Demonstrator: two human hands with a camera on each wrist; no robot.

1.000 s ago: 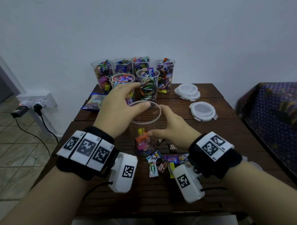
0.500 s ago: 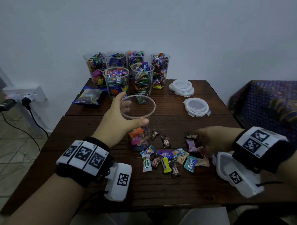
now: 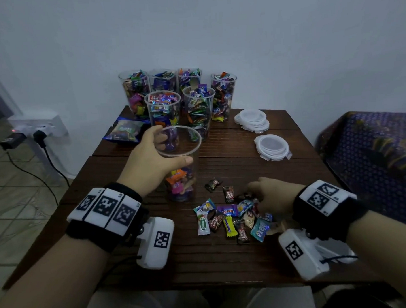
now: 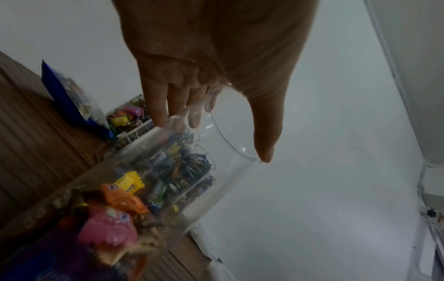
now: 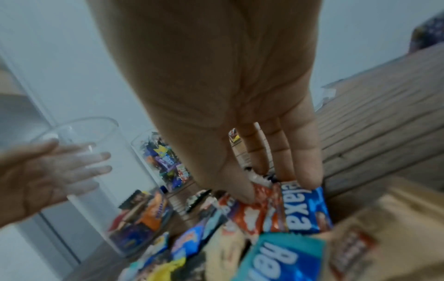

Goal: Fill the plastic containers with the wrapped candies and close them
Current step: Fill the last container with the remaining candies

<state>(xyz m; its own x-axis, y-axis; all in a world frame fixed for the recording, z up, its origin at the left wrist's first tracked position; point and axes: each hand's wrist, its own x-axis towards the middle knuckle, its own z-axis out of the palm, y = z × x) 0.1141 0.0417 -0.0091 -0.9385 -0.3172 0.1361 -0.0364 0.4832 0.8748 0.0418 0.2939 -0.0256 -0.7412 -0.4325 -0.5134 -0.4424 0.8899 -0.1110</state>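
Note:
A clear plastic container stands on the wooden table with a few wrapped candies at its bottom. My left hand grips it near the rim, thumb at the front and fingers behind; the left wrist view shows the same container and grip. Loose wrapped candies lie in a pile to its right. My right hand is down on that pile. In the right wrist view its fingers are nearly straight, tips touching red and blue wrappers. I see no candy lifted.
Several candy-filled containers stand without lids at the table's back, a candy bag to their left. White lids lie in a stack and as a single lid at the back right. A blue patterned seat flanks the right edge.
My right hand left the container, swung out to the right side of the table, then came back left onto the candy pile. My left hand kept its grip on the container.

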